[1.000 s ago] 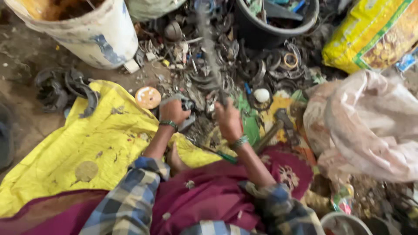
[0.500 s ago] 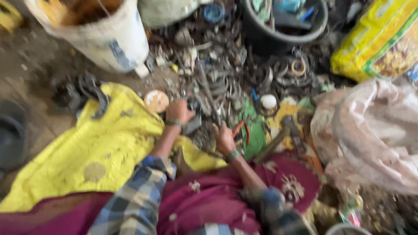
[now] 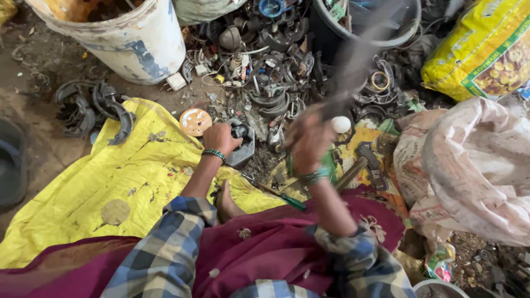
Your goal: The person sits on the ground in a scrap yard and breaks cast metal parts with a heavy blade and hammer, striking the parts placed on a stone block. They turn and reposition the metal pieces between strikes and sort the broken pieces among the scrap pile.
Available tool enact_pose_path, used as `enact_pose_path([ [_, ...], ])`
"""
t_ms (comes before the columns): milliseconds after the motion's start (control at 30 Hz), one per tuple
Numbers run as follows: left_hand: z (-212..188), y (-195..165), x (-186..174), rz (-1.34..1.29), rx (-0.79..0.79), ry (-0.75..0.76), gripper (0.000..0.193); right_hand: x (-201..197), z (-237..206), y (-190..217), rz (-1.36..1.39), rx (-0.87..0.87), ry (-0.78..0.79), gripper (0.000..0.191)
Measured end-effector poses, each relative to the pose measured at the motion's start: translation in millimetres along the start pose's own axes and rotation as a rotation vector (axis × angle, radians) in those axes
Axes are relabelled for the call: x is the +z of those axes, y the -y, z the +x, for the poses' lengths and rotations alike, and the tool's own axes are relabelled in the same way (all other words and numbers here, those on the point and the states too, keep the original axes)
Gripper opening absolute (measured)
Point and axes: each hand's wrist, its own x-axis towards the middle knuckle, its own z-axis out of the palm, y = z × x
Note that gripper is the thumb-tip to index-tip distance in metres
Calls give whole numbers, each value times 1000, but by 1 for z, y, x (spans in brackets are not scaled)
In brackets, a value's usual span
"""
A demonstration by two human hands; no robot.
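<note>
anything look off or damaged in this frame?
The white bucket has chipped, peeling paint. Metal scrap lies scattered loose on the ground. The right hand holds a long tool, too motion-blurred to identify. The left hand grips a small metal part.

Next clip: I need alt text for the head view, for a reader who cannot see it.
A seated person's left hand grips a grey metal part on the ground, while the right hand holds a long tool, motion-blurred, raised above it. Around them lie a yellow cloth, a heap of dark metal scrap, a white bucket and a hammer.
</note>
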Motion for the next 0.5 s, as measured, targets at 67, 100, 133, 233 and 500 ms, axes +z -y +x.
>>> enact_pose_path([
  [67,3,-1,0,-2,7,-16,45,0,-50,-54,-724,-36,291,15],
  [100,3,-1,0,-23,-22,0,44,-5,-66,-76,-969,414,707,32],
  [133,8,-4,0,-43,-47,1,43,-13,-79,-88,-982,369,626,32],
  [233,11,-1,-2,-65,-46,-83,48,-13,-71,-83,-1247,-294,437,27],
  [500,-4,0,2,-24,-37,9,47,13,60,75,47,-61,-43,22],
])
